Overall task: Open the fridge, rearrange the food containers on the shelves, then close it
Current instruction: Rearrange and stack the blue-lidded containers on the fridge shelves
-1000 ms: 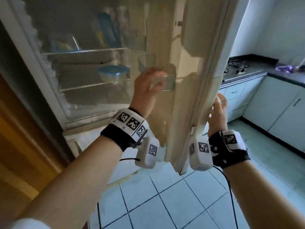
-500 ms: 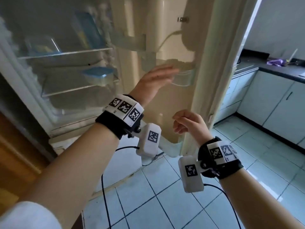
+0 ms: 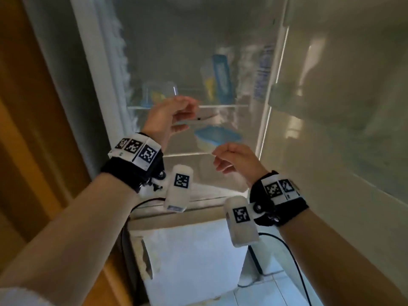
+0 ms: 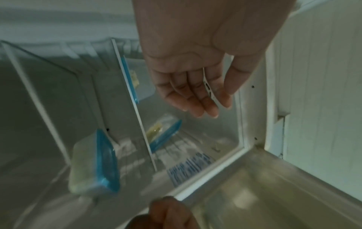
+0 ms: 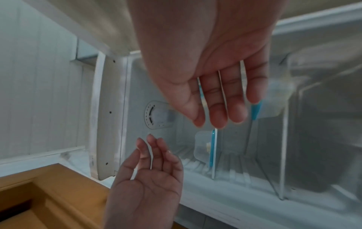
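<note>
Fridge door: open.
Left hand: grip released, empty, before upper shelf.
Right hand: grip released, empty.

dim, greyish light inside the fridge; all views motion-blurred, wide-angle bending at edges, faint glare on the door.

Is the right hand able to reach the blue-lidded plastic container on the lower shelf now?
Probably yes. The fridge door stands open, the right hand is empty, just before the blue-lidded plastic container, and nothing lies between them.
</note>
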The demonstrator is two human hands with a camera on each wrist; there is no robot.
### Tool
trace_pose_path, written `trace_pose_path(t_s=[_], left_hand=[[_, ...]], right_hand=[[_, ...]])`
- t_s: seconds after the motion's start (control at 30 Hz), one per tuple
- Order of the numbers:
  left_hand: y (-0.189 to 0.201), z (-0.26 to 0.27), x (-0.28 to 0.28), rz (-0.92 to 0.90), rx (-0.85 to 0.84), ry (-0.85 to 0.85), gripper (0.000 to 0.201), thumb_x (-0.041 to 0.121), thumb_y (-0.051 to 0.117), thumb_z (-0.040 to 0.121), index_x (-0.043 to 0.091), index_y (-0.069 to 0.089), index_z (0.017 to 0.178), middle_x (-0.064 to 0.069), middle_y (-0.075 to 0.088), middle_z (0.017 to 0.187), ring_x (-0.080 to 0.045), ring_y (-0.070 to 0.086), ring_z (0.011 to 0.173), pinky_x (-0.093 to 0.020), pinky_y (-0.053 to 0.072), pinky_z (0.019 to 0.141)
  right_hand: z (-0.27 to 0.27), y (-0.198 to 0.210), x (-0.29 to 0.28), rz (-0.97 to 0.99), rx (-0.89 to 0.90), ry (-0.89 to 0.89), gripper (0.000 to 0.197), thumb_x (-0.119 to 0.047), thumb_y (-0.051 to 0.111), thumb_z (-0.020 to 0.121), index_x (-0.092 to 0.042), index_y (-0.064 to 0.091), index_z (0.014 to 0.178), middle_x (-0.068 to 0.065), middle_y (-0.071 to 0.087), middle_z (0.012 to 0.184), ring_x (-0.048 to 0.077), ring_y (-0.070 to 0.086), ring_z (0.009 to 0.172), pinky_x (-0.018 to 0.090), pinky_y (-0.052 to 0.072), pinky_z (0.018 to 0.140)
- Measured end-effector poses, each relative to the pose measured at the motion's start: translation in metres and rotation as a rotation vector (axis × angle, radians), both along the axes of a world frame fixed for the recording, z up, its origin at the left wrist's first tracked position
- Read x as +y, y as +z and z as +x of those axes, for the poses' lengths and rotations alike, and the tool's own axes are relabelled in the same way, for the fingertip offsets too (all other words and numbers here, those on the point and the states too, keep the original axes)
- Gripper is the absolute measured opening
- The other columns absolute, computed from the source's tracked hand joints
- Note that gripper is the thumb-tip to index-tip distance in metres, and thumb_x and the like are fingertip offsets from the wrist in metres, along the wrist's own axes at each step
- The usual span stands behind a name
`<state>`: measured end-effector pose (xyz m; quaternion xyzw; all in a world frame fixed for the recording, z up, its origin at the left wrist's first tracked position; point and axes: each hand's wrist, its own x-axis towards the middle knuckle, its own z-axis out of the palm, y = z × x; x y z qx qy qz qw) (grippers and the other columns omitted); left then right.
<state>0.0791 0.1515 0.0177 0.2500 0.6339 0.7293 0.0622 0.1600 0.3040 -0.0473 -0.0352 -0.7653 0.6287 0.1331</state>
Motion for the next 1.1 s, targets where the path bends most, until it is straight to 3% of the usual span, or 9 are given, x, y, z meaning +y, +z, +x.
trace_pose_path(t_s=[0.1, 0.3, 0.43, 0.53, 0.57, 0.67, 0.73, 0.97, 1.1], left_hand=[[0.016, -0.057, -0.007, 0.019, 0.026, 0.077, 0.024, 0.014, 0.044, 0.089, 0.025, 0.062, 0.077, 0.011, 0.067, 0.078, 0.001, 0.061, 0.066, -0.023, 0.041, 0.065], [0.032, -0.152, -0.004, 0.042, 0.057, 0.249, 0.022, 0.007, 0.051, 0.087, 0.026, 0.059, 0.079, 0.010, 0.061, 0.081, -0.001, 0.058, 0.075, -0.017, 0.042, 0.067], [0.035, -0.195, 0.004, 0.046, 0.076, 0.355, 0.029, 0.000, 0.049, 0.087, 0.014, 0.057, 0.111, 0.003, 0.059, 0.085, -0.002, 0.058, 0.074, 0.001, 0.044, 0.056], [0.033, -0.227, 0.004, -0.033, 0.051, 0.454, 0.052, 0.017, 0.066, 0.071, 0.022, 0.057, 0.123, -0.007, 0.057, 0.129, -0.021, 0.056, 0.117, -0.027, 0.047, 0.099], [0.030, -0.240, 0.003, -0.073, 0.025, 0.475, 0.059, 0.023, 0.069, 0.065, 0.027, 0.057, 0.123, -0.003, 0.052, 0.135, -0.023, 0.052, 0.123, -0.036, 0.044, 0.104], [0.028, -0.259, 0.005, -0.128, -0.066, 0.421, 0.053, 0.020, 0.066, 0.078, 0.022, 0.052, 0.129, -0.004, 0.049, 0.138, -0.025, 0.049, 0.126, -0.033, 0.041, 0.103], [0.026, -0.265, 0.008, -0.263, -0.073, 0.392, 0.049, 0.028, 0.059, 0.086, 0.018, 0.048, 0.133, -0.006, 0.046, 0.143, -0.024, 0.046, 0.129, -0.036, 0.036, 0.109], [0.018, -0.268, 0.012, -0.350, -0.018, 0.464, 0.045, 0.040, 0.047, 0.091, 0.022, 0.049, 0.132, 0.000, 0.048, 0.141, -0.020, 0.044, 0.130, -0.038, 0.031, 0.113], [0.021, -0.262, 0.014, -0.269, -0.068, 0.536, 0.038, 0.047, 0.047, 0.088, 0.029, 0.053, 0.122, 0.002, 0.054, 0.126, -0.022, 0.051, 0.116, -0.047, 0.039, 0.107]], right_hand=[[-0.066, 0.025, -0.006, -0.007, 0.041, -0.009, 0.021, -0.012, 0.053, 0.088, -0.020, 0.057, 0.069, -0.004, 0.062, 0.061, 0.006, 0.056, 0.051, 0.016, 0.042, 0.051], [-0.171, 0.055, 0.001, -0.141, 0.118, -0.039, 0.021, -0.006, 0.054, 0.086, -0.018, 0.057, 0.069, -0.008, 0.062, 0.044, -0.001, 0.053, 0.038, 0.022, 0.037, 0.051], [-0.227, 0.067, 0.007, -0.115, 0.193, -0.084, 0.028, 0.003, 0.052, 0.083, -0.022, 0.052, 0.071, -0.006, 0.057, 0.068, 0.006, 0.054, 0.060, 0.022, 0.041, 0.060], [-0.261, 0.068, 0.012, 0.052, 0.167, -0.079, 0.023, -0.004, 0.063, 0.078, -0.018, 0.053, 0.094, -0.008, 0.048, 0.082, 0.011, 0.050, 0.081, 0.023, 0.041, 0.071], [-0.271, 0.068, 0.015, 0.103, 0.114, -0.056, 0.034, -0.007, 0.066, 0.077, -0.016, 0.052, 0.107, -0.009, 0.048, 0.087, 0.012, 0.050, 0.089, 0.024, 0.043, 0.076], [-0.289, 0.067, 0.021, 0.379, -0.144, 0.052, 0.070, -0.018, 0.068, 0.078, -0.011, 0.034, 0.138, 0.004, 0.046, 0.129, 0.021, 0.044, 0.123, 0.033, 0.038, 0.101], [-0.296, 0.063, 0.024, 0.512, -0.218, 0.121, 0.074, -0.021, 0.068, 0.078, -0.016, 0.030, 0.141, 0.007, 0.041, 0.144, 0.024, 0.042, 0.130, 0.036, 0.037, 0.107], [-0.314, 0.050, 0.026, 0.641, -0.100, 0.081, 0.063, -0.014, 0.064, 0.080, -0.017, 0.037, 0.137, 0.009, 0.051, 0.138, 0.025, 0.048, 0.126, 0.038, 0.039, 0.108], [-0.310, 0.050, 0.027, 0.229, 0.129, 0.187, 0.061, -0.009, 0.061, 0.077, -0.016, 0.041, 0.135, 0.006, 0.059, 0.122, 0.024, 0.055, 0.117, 0.039, 0.045, 0.102]])
